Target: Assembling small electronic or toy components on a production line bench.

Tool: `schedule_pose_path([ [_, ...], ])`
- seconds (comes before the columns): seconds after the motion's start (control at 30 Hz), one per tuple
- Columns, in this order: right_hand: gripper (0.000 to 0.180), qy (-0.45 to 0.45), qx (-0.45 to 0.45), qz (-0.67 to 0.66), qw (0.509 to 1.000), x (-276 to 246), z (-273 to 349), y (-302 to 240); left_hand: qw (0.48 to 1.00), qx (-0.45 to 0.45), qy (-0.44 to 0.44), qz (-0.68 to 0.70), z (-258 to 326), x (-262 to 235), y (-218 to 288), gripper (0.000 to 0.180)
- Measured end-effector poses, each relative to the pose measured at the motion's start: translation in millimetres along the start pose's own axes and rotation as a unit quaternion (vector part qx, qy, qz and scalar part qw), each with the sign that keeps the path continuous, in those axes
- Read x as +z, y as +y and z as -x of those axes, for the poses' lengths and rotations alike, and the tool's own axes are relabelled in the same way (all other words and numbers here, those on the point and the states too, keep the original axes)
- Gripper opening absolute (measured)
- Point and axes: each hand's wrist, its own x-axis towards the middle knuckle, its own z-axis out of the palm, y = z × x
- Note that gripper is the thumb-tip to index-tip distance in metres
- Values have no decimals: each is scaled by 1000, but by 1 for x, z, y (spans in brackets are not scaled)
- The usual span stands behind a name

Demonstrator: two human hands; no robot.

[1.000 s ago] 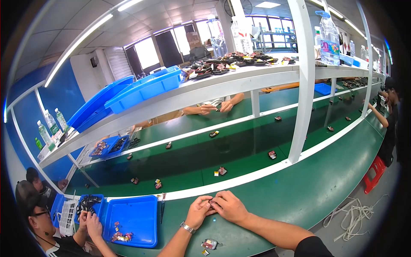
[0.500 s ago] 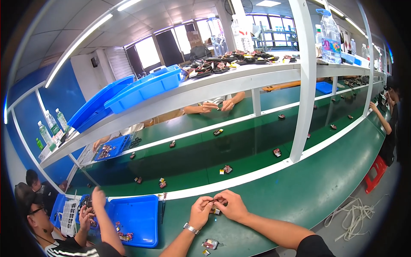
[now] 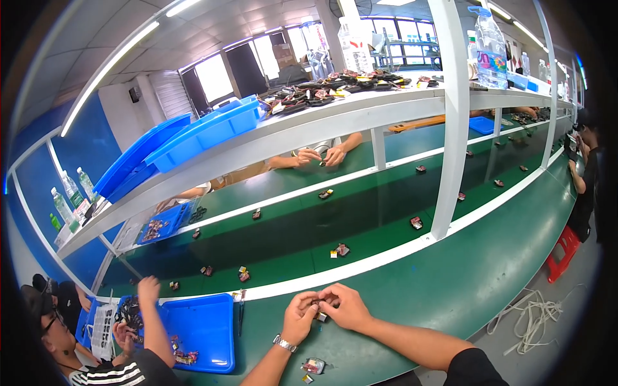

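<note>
My left hand [image 3: 300,315], with a metal-band watch on its wrist, meets my right hand [image 3: 346,307] above the green bench [image 3: 399,289]. Both sets of fingers are closed together on a small electronic part [image 3: 321,316]. A silver and yellow piece of it shows below the fingertips; the rest is hidden. Closer to me, left of my forearms' gap, a clear-and-red small assembly [image 3: 313,366] lies on the bench by my left wrist, with a little yellow-and-silver piece [image 3: 308,379] beside it.
Left of me stands a blue tray [image 3: 209,321] with small parts; a co-worker's raised hand [image 3: 149,289] is beside it. Electronic assemblies [image 3: 342,249] lie along the dark green strip beyond the white rail. A white post [image 3: 450,128] rises ahead, supporting a shelf [image 3: 360,119] heaped with parts.
My hands stay together on the small part, with the fingers shifted slightly. The co-worker's lower hand on the left has moved a little. An assembly now shows on the strip near that person's raised hand.
</note>
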Motion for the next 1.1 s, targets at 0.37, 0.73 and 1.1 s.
schedule_pose_path([
  [0.37,18,236,106,341,904,-140,-128,91,998,14,40,46,-7,-8,-2,32],
  [0.73,39,41,8,545,837,-73,-122,72,999,1,19,37,-7,-13,-1,26],
  [1.1,53,0,41,344,938,-81,-114,55,995,-35,20,92,-5,-20,-1,25],
])
